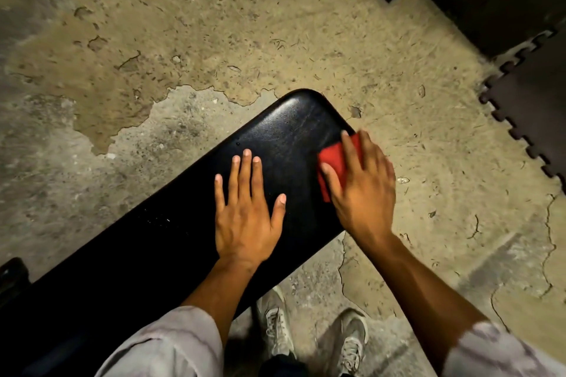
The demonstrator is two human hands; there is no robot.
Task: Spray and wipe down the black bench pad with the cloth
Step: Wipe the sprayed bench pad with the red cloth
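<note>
The black bench pad (284,128) runs diagonally from the lower left to its rounded end at centre. My left hand (245,214) lies flat on the pad, fingers spread, holding nothing. My right hand (361,190) presses a folded red cloth (333,159) against the pad's right edge near the rounded end; the hand covers most of the cloth. No spray bottle is in view.
Worn, cracked concrete floor (214,24) surrounds the bench. Dark interlocking floor mats (530,101) lie at the upper right. My two grey shoes (312,337) stand below the pad's near edge. A dark object (12,275) shows at the left edge.
</note>
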